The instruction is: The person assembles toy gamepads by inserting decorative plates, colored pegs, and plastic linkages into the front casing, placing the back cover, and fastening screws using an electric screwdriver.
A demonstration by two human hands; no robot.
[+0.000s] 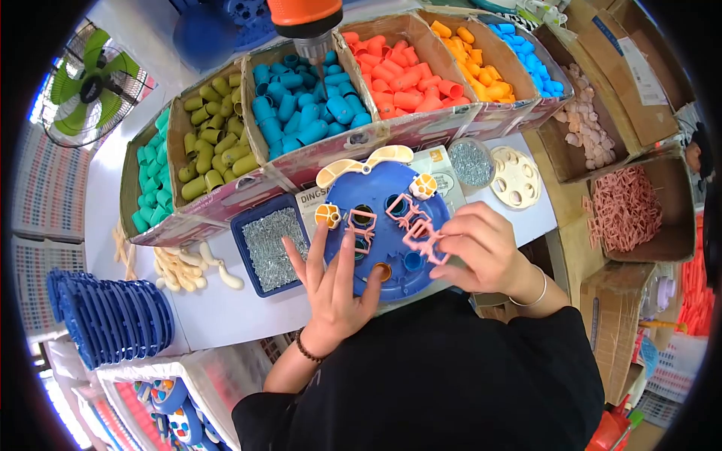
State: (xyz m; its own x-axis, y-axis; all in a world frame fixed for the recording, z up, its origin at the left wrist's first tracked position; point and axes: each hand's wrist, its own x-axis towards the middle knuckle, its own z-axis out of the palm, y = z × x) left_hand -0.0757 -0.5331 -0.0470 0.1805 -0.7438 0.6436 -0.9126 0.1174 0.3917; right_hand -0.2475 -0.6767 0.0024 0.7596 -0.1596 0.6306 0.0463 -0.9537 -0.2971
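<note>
A round blue plastic base (pixel 338 188) lies in front of me, with cream curved arms (pixel 387 155) at its far edge and a yellow-and-white round piece (pixel 423 186) on either side. Pink frames (pixel 362 233) sit around dark cups on the base. My left hand (pixel 335 289) is spread over the left part of the base, fingers apart, with fingertips by the left pink frame. In my right hand (pixel 481 248), a pink frame piece (pixel 429 245) is pinched between thumb and fingers, over the base's right edge. An orange cup and a blue cup (pixel 414 261) show near the front.
Cardboard bins (pixel 301 173) of coloured caps curve across the back. An orange screwdriver (pixel 307 19) hangs above them. A blue tray of screws (pixel 272 244) lies left; a screw tub (pixel 471 163) and cream disc (pixel 515 177) lie right. Blue parts (pixel 113 319) are stacked far left.
</note>
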